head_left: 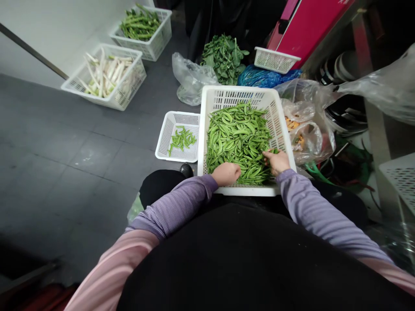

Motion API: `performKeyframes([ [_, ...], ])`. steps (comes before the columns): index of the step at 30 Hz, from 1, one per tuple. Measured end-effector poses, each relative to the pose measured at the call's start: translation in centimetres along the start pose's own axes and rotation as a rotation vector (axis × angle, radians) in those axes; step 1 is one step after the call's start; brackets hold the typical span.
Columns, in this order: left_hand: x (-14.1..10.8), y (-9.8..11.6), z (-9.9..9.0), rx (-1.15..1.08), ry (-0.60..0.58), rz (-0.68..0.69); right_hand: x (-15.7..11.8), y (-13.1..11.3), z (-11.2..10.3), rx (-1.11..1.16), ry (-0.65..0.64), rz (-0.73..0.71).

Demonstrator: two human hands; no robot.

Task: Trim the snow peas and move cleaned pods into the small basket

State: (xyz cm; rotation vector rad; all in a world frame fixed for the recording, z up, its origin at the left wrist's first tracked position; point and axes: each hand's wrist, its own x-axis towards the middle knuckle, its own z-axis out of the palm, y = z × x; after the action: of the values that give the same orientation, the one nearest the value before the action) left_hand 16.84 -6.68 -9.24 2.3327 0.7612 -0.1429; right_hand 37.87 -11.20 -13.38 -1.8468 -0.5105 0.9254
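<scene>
A large white slotted basket (286, 151) stands in front of me, filled with green pea pods (238, 138). Over its near left part is my left hand (228, 173), its fingers curled closed beside the pods; whatever they may hold is hidden. My right hand (277, 162) is at the basket's right side, thumb and fingers pinched on a green pea pod (275, 151). Left of the large basket, a smaller white basket (161, 142) contains a small heap of pods (182, 139).
White baskets of pale stalks (103, 75) and green stems (141, 23) stand at the back left. Beyond the large basket are leafy greens (223, 58), a clear plastic bag (191, 82) and a blue bag (262, 77). Bagged orange-brown food (300, 138) lies at right, near a metal rack (379, 129).
</scene>
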Motion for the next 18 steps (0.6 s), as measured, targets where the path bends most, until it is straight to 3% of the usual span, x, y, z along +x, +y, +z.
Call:
performKeyframes([
  [3,0.1,0.4,-0.6,-0.161,0.133,-0.058,-3.5,-1.3,-0.3,-0.218,0.092,-0.200],
  [6,0.0,1.0,-0.8,-0.266,0.155,0.002,-6.8,-2.2,-0.1,-0.497,-0.048,-0.529],
  [9,-0.3,1.5,-0.8,-0.282,0.130,0.093,-8.5,-2.5,0.6,-0.613,-0.196,-0.688],
  [14,-0.6,1.6,-1.1,-0.290,0.115,0.129,-9.6,-3.3,1.3,-0.582,-0.275,-0.666],
  [18,-0.4,0.8,-0.8,-0.177,0.017,-0.017,-10.1,-4.5,1.3,-0.322,-0.257,-0.493],
])
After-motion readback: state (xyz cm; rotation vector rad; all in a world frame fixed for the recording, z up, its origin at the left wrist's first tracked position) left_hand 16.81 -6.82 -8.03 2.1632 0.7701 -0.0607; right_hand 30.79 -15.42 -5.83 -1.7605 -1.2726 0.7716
